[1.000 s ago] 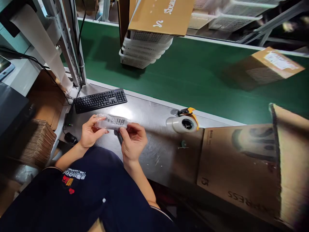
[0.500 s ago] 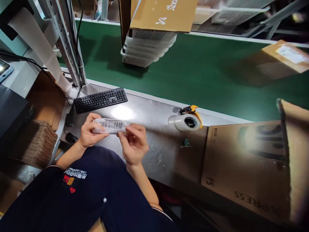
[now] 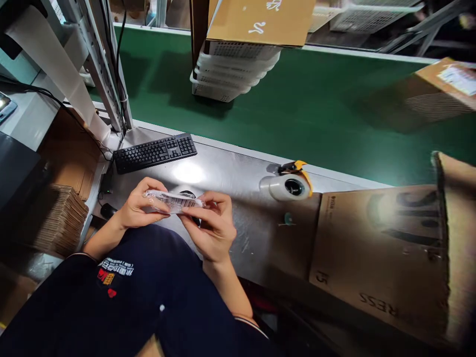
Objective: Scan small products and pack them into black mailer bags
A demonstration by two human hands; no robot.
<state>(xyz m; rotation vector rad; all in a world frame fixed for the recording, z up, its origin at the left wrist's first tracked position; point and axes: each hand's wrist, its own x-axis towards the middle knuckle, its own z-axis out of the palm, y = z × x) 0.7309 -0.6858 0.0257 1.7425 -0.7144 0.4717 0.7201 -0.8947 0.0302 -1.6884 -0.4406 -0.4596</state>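
Between my hands is a small clear plastic packet [image 3: 177, 202] with a barcode label on its side. My left hand [image 3: 143, 204] grips its left end, fingers wrapped round it. At the right end, my right hand [image 3: 213, 223] pinches the packet between thumb and fingers. A round dark object [image 3: 188, 193] shows partly behind the packet; what it is I cannot make out. Just beyond my hands a black keyboard [image 3: 155, 152] lies on the metal table [image 3: 238, 233], and a black mouse [image 3: 107, 211] sits left of my left forearm.
A tape dispenser [image 3: 292, 184] with a clear roll stands right of my hands. Further right is a large cardboard box [image 3: 379, 248]. Behind the table runs a green conveyor belt [image 3: 308, 109] carrying stacked white baskets [image 3: 230, 74] under a carton [image 3: 264, 22]. Flat cardboard [image 3: 63, 218] is stacked at left.
The packet has tilted, so its barcode side now faces more toward me and looks foreshortened. My right hand has shifted slightly right, its fingers closer over the packet's end.
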